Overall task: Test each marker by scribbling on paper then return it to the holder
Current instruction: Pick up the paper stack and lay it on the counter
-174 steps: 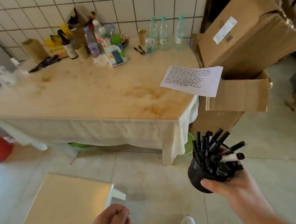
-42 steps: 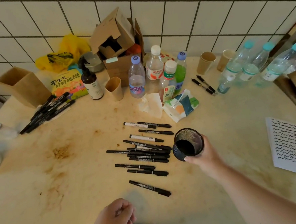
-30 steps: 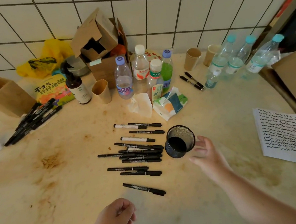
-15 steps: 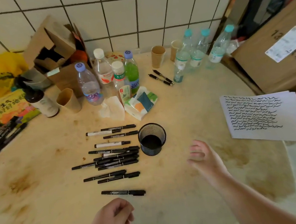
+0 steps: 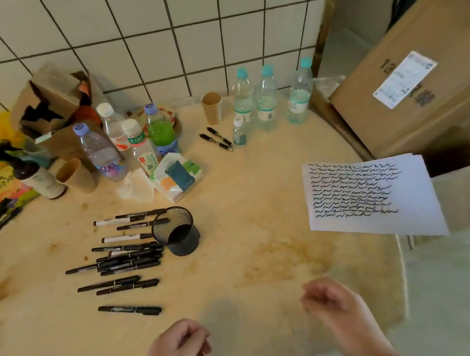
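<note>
Black mesh holder is standing empty near the middle of the table, with black markers lying in rows just to its left, the nearest ones touching or passing behind its rim. Your paper, covered in black scribbles, is lying at the table's right edge and hanging partly over it, well apart from the holder. Your left hand is hovering at the near edge with fingers curled in, and you are holding nothing visible in it. Your right hand is hovering near the near right corner, fingers loosely bent, gripping nothing. Bottles and a paper cup are standing along the far edge.
</note>
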